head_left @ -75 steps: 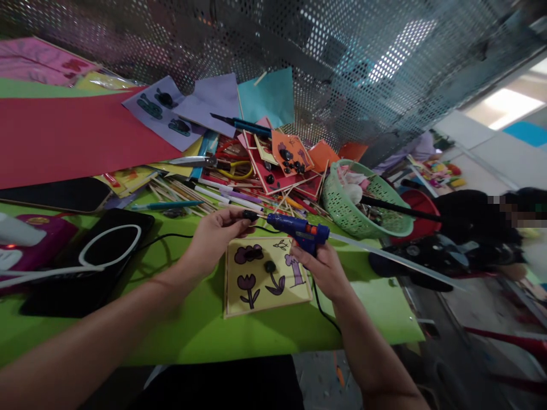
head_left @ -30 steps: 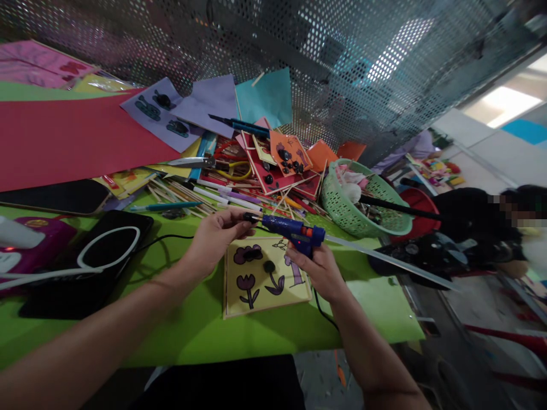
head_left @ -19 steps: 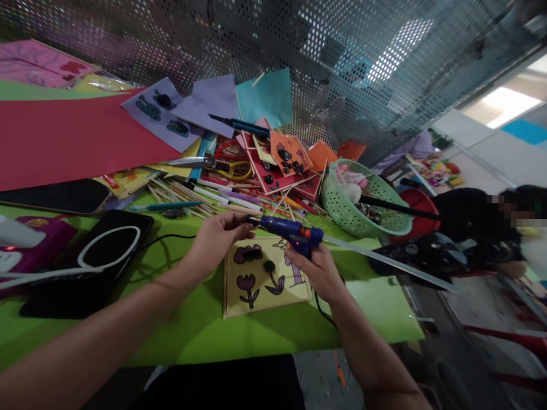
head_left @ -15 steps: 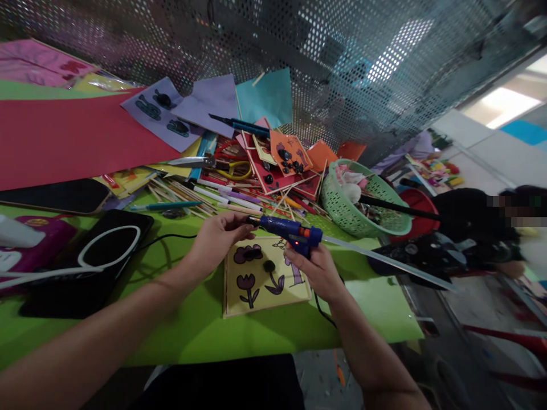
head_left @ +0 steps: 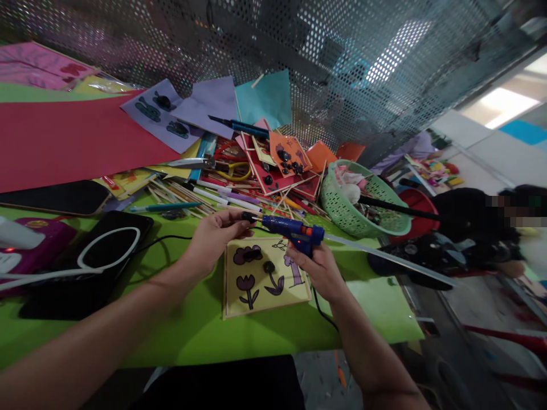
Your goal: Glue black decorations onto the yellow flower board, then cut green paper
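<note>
My right hand (head_left: 315, 266) is wrapped round the grip of a blue hot glue gun (head_left: 285, 226), its small red light lit and a long glue stick (head_left: 384, 257) sticking out of its back. Between the fingertips of my left hand (head_left: 220, 234) is a small black piece (head_left: 248, 216), held close to the gun's nozzle; its kind is unclear. Below both hands a yellow card (head_left: 268, 297) with drawn purple flowers and a tree lies flat on the green tabletop. Dark pieces sit on two of its flowers.
A green basket (head_left: 363, 171) of odds and ends stands at the right. Behind lie thin sticks, markers, a utility knife (head_left: 192, 163) and coloured cards. A black tablet-like slab (head_left: 106, 250) with a white cable is at the left. Perforated metal (head_left: 239, 40) rises at the back.
The gun's nozzle has come slightly away from the black piece, with its metal tip now showing. My left fingers have shifted a little up and left.
</note>
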`<control>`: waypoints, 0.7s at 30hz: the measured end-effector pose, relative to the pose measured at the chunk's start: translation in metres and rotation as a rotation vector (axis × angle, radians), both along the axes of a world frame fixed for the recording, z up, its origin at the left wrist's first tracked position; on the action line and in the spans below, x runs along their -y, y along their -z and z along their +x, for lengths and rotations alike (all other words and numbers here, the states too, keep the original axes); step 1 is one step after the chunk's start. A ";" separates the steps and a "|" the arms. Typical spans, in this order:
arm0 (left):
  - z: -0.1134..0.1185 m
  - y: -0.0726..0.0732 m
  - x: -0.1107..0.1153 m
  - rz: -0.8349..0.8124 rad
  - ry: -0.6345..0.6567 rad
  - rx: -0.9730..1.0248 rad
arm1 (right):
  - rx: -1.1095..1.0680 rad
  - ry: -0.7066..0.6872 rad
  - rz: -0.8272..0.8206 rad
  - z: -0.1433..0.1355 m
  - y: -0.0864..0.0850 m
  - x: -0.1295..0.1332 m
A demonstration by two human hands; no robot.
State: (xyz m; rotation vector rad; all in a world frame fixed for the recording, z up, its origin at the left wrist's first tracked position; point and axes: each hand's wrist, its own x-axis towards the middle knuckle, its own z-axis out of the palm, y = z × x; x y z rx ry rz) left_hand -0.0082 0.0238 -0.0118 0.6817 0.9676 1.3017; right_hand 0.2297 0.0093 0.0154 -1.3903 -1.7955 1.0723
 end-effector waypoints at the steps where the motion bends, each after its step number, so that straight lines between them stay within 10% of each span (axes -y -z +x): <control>1: 0.000 0.000 0.000 -0.008 0.001 0.006 | -0.010 0.007 -0.006 0.000 0.000 0.000; 21: 0.000 -0.003 0.001 0.074 0.043 -0.151 | -0.089 -0.001 -0.052 -0.003 -0.004 0.001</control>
